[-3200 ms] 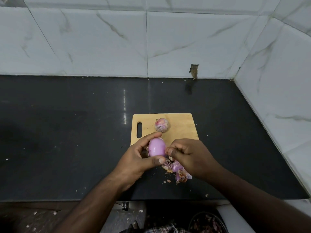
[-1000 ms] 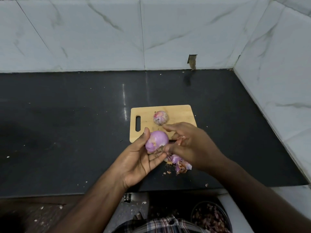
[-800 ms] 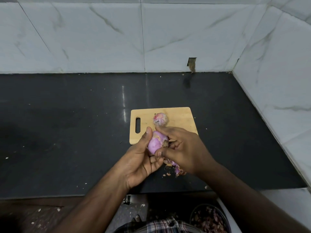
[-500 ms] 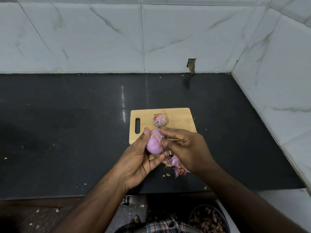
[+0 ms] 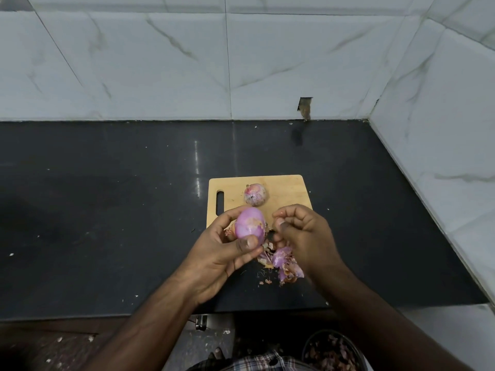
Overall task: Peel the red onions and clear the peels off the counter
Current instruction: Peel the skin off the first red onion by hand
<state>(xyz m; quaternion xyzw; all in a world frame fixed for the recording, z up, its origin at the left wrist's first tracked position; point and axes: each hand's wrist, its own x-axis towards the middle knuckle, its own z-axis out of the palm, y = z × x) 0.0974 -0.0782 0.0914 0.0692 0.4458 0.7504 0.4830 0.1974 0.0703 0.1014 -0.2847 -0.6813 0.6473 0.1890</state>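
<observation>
At the near edge of the black counter [image 5: 107, 210], head view: the left hand [image 5: 222, 253] grips a mostly peeled red onion [image 5: 250, 226], thumb pressed to its near end and fingers curled behind it, holding it above the near-left corner of the wooden cutting board [image 5: 284, 188]. Thin scraps of dry skin cling to the onion's upper face. The right hand [image 5: 302, 231], just beside the onion, has its fingers curled; thumb and forefinger pinch a small dark scrap [image 5: 270, 235] at the onion's right side. A second onion [image 5: 255, 194], skin partly on, rests on the board's middle. Loose purple peels [image 5: 284, 263] lie heaped on the counter below the hands, just off the board. Below the counter edge, a dark bowl [image 5: 334, 352] holds more peelings beside a checked garment.
</observation>
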